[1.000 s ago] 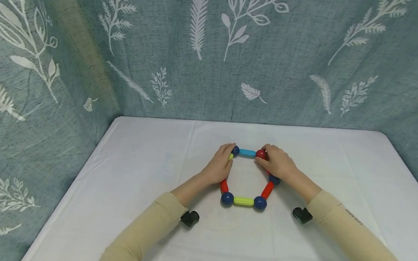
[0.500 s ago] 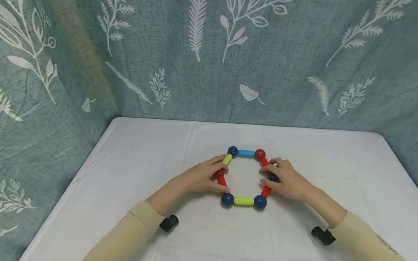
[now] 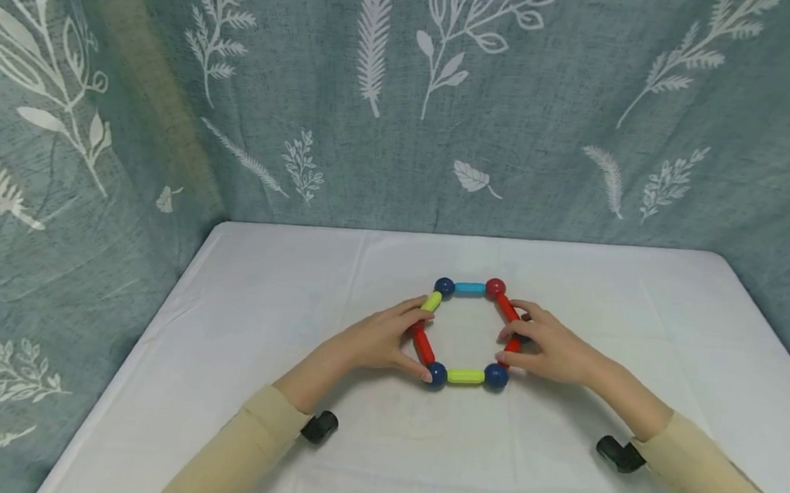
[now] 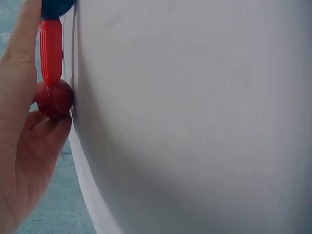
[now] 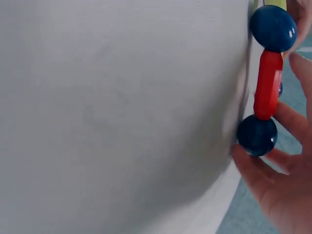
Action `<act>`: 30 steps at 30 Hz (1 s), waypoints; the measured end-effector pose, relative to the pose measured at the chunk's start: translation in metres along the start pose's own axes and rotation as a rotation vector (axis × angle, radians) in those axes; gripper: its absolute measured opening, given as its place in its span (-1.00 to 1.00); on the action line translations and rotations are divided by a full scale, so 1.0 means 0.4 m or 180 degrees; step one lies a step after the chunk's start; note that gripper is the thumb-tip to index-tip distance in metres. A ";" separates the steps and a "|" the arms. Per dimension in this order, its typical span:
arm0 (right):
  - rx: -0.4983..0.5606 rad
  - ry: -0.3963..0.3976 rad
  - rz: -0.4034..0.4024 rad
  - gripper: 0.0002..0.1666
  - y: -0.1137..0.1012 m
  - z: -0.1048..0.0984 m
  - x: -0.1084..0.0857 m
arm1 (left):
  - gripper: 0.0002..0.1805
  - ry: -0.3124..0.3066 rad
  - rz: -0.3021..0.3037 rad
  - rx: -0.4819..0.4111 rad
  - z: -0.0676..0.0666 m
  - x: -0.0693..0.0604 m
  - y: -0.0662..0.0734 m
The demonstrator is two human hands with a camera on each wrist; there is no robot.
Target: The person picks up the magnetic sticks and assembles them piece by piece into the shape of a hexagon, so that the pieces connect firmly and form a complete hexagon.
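A six-sided ring of magnetic rods and balls lies on the table, with a yellow-green rod (image 3: 465, 377) along its near side and a light-blue rod (image 3: 470, 289) along its far side. My left hand (image 3: 377, 339) grips the ring's left side; in the left wrist view its fingers curl behind a red ball (image 4: 54, 100) and the thumb lies along a red rod (image 4: 51, 51). On the right side, my right hand (image 3: 557, 350) holds the corner at a dark-blue ball (image 5: 257, 135), below another red rod (image 5: 268, 85). In the head view, that ball is mostly hidden by fingers.
White cloth covers the table (image 3: 280, 284). A blue-green curtain (image 3: 400, 177) with white leaf prints hangs behind it and along the left. Small black devices (image 3: 320, 426) sit at both wrists.
Both hands have come from the ring's far corners down to its left and right sides. Over the last half second the ring has shifted slightly right, its right corner pushed outward.
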State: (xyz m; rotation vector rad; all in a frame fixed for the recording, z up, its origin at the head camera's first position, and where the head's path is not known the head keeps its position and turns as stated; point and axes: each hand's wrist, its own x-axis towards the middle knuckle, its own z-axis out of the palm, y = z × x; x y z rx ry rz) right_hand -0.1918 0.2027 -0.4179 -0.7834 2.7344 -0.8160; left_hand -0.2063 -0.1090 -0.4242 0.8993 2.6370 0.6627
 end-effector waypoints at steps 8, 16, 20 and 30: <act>0.0147 0.0036 -0.0104 -0.77 0.005 0.003 -0.010 | 0.08 0.0112 -0.0013 -0.0113 0.001 0.003 0.005; 0.0127 0.0081 -0.0112 -0.68 0.008 0.009 -0.007 | 0.07 0.0108 -0.0074 -0.0177 0.003 0.012 -0.002; 0.0156 0.0103 -0.0110 -0.63 0.013 0.011 0.002 | 0.07 0.0097 -0.0113 -0.0235 0.001 0.023 -0.014; -0.0009 0.0569 0.0142 -0.30 0.023 -0.029 0.022 | -0.03 0.0619 -0.0037 -0.0219 -0.025 0.036 -0.030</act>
